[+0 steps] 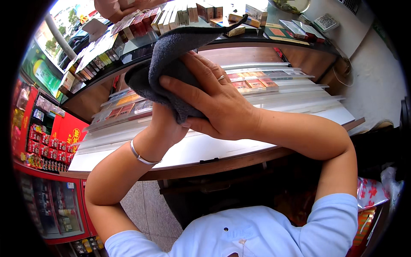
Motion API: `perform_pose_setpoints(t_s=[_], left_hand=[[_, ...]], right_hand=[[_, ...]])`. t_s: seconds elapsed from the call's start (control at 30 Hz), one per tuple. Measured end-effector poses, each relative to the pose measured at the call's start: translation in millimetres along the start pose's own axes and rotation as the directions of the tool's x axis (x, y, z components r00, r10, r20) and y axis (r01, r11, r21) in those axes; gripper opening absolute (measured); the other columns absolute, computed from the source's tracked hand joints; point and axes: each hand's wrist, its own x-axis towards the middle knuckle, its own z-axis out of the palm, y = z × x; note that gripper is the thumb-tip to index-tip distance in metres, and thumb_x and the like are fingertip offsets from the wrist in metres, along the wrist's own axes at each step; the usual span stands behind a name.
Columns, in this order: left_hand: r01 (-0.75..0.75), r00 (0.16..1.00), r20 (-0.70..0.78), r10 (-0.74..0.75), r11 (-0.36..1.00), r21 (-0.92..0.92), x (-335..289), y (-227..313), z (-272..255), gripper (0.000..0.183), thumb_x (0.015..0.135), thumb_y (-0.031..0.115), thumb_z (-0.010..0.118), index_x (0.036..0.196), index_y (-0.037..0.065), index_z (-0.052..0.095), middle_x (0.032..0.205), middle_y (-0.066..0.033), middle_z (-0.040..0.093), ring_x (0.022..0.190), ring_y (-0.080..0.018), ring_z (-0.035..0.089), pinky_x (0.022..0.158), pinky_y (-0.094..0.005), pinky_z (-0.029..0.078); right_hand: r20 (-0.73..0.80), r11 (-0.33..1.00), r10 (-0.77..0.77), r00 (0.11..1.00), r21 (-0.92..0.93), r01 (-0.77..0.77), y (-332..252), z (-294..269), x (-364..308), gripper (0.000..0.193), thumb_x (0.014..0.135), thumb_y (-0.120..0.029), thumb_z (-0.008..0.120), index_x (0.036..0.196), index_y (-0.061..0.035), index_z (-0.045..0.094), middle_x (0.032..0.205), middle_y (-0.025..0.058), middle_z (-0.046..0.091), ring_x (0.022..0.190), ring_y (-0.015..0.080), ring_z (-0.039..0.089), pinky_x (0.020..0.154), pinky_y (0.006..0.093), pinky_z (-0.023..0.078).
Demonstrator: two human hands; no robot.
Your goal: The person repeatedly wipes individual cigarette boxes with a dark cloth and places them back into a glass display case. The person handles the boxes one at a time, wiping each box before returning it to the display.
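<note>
left to right: silver bangle [141, 155] on the left wrist, then the left hand [166, 119], fingers hidden behind the cloth, so can't tell if they're clenched. next, the dark grey fleecy cloth [159, 75], bunched between both hands, seen against the white display shelf [188, 150] with clear dividers [295, 93]; clearance unclear. right hand [224, 100] grasps the cloth, fingers spread across it, thumb by its lower edge. key relation: cloth bulk lies left and ahead of the right palm, ahead of the left wrist; neither hand is nearer, both touch it. loose strip's long axis runs rightward, rising slightly, tip past the right fingers.
</note>
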Motion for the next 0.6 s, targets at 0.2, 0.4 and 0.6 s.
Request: perform_pose_setpoints(t_s=[0.2,0.4,0.6], left_hand=[[0.321,0.947,-0.003,-0.322,0.946,-0.037,0.2,-1.9,17.2,0.055,0.098,0.054,0.023,0.133,0.012,0.036,0.138,-0.0072,0.039,0.125,-0.0212,0.045,0.103,-0.039,0.042],[0.568,0.823,-0.102,-0.559,0.802,0.187,11.0,-10.9,8.6,0.069,0.09,0.069,0.022,0.118,0.013,0.05,0.099,-0.0115,0.063,0.085,-0.0238,0.066,0.05,-0.0306,0.052],[0.584,0.774,0.171,-0.609,0.792,0.175,21.6,-2.8,-3.5,0.07,0.092,0.068,0.02,0.115,0.01,0.051,0.095,-0.0136,0.062,0.082,-0.0234,0.065,0.054,-0.0288,0.052]], right_hand=[[0.06,0.998,0.062,0.996,-0.033,-0.06,15.9,-17.6,4.3,0.054,0.078,-0.031,0.06,0.128,-0.0131,0.052,0.117,0.0144,0.051,0.108,0.0335,0.048,0.097,0.0462,0.034],[-0.012,0.934,0.321,0.947,0.173,-0.314,39.7,-10.0,5.2,0.024,0.091,-0.028,0.056,0.099,-0.0059,0.06,0.076,0.0191,0.063,0.069,0.0371,0.062,0.062,0.0387,0.05],[-0.113,0.679,0.647,0.754,0.535,-0.503,76.4,-29.3,9.7,0.041,0.095,-0.035,0.054,0.096,0.0051,0.059,0.075,0.0078,0.062,0.062,0.0121,0.056,0.058,0.024,0.047]])
